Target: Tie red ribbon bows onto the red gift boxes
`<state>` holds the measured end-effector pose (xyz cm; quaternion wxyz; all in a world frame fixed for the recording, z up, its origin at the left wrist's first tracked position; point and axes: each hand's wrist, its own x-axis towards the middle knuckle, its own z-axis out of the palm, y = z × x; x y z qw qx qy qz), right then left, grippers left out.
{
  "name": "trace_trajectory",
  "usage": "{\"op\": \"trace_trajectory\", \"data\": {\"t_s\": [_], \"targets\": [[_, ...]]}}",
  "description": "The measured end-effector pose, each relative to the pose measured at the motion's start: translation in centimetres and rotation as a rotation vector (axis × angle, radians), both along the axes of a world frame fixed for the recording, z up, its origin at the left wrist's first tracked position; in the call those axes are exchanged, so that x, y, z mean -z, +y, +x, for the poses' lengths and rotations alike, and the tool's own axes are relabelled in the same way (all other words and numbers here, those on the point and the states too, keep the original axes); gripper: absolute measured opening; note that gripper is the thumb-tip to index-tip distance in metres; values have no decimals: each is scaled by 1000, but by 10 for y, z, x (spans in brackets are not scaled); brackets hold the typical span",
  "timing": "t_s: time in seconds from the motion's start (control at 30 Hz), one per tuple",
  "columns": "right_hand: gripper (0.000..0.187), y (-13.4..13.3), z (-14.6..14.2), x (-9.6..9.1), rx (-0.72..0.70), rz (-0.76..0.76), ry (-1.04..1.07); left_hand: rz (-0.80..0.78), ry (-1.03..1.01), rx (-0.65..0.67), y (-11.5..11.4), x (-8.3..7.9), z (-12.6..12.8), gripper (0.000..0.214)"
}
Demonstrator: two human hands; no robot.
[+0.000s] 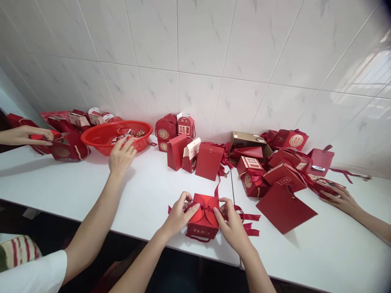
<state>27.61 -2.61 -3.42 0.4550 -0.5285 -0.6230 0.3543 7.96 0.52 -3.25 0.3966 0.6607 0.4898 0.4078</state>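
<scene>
So — red box [203,232] sits upright on the white table [146,187], near the front edge and just left of the seam, directly between the wearer's hands. Top flaps folded in, dark red ribbon [253,217] crossing them with a knot near the centre. Left hand [181,212]: thumb and curled fingers narrow on the ribbon, thumb tip just beside the knot. Right hand [232,223]: same on the other side, thumb at the flap edge, fingers bent. Ribbon ends trail out past both hands; two lie flat to the right. Cord handle hangs at the box front.

Behind: upright red carton [177,151], white-topped carton [191,155] and red panel [209,161] in a row. Mixed pile of red boxes [284,177] to the right; another person's hand [342,200] touches its right side. Left: a co-worker's hand [122,156] at the front rim of the red basket [97,147], sweets inside — can't tell if it grips anything.
</scene>
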Motion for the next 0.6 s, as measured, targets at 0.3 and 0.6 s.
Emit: {"op": "trace_trajectory", "data": {"t_s": [0.3, 0.6], "targets": [[38, 2, 30, -13, -97, 108, -151, -110, 115, -68, 11, -17, -32, 18], [25, 0, 19, -17, 215, 271, -282, -551, 224, 586, 24, -56, -43, 24]]}}
